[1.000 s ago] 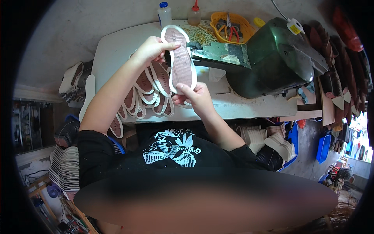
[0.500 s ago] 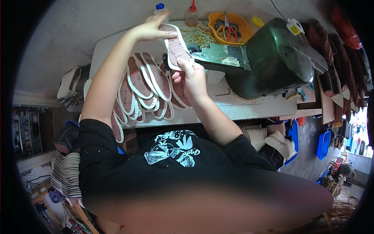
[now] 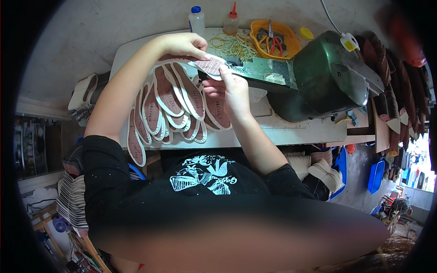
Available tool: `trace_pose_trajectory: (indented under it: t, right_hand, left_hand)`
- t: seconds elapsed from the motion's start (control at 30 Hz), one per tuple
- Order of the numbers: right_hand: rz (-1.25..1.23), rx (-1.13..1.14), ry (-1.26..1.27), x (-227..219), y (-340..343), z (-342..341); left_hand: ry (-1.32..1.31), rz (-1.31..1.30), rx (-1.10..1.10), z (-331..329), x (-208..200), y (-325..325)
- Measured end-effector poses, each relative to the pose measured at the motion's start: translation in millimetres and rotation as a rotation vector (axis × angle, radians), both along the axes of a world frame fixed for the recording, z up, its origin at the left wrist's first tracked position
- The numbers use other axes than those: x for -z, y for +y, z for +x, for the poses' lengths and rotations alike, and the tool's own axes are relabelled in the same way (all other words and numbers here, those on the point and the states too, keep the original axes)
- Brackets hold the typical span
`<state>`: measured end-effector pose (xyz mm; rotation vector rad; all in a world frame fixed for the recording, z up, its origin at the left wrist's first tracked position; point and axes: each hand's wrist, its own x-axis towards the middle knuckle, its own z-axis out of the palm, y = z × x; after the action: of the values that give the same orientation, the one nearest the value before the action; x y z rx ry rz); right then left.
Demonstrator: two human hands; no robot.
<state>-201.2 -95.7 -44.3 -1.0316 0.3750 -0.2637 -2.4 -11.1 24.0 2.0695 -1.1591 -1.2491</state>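
A pinkish-brown shoe sole point(image 3: 210, 67) with a white rim is held between both hands at the left end of the green sewing machine point(image 3: 323, 75). My left hand point(image 3: 185, 45) grips it from the far left, thumb on its upper face and fingers curled. On the near right, my right hand point(image 3: 233, 91) pinches its edge between thumb and fingers. The sole now lies sideways; part of it runs behind my left hand and wrist. Nearer to me, several like soles point(image 3: 169, 98) lie overlapped in a fanned pile.
The white table point(image 3: 314, 126) carries a bottle with a blue cap point(image 3: 196, 22), a red-tipped squeeze bottle point(image 3: 231, 22), loose pale cords point(image 3: 234, 48) and a yellow basket point(image 3: 291, 48) with scissors and pliers. Stacked soles point(image 3: 73, 200) stand at left; blue bins point(image 3: 376, 172) are at right.
The shoe sole has turned from nearly upright to sideways and tilted. My left hand has come down, its spread fingers now curled. The whole view has shifted slightly.
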Motion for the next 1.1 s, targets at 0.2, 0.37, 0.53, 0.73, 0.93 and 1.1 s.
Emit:
trace_pose_trajectory:
  t: [0.2, 0.37, 0.53, 0.73, 0.93, 1.1]
  right_hand:
    - [0.046, -0.044, 0.011, -4.0, -2.3, -0.2]
    - [0.078, -0.028, 0.026, -3.8, -0.5, 0.5]
    - [0.093, 0.004, 0.071, -3.3, -2.7, 0.1]
    - [0.159, -0.059, 0.064, 8.0, -15.9, -11.8]
    - [0.058, -0.335, 0.041, -4.3, -19.0, -73.3]
    - [-0.012, -0.216, 0.073, 9.3, -32.0, -79.4]
  left_hand:
    - [0.033, -0.038, -0.055, -13.5, 8.9, 16.5]
    - [-0.094, -0.069, -0.081, -24.7, 10.1, 23.5]
    - [0.111, 0.033, -0.204, -38.9, 12.8, 26.0]
    - [0.339, 0.039, -0.292, -61.5, 10.8, 21.6]
    - [0.314, -0.005, -0.429, -61.3, 13.7, 9.7]
    - [0.117, 0.041, -0.383, -45.0, 4.1, -8.5]
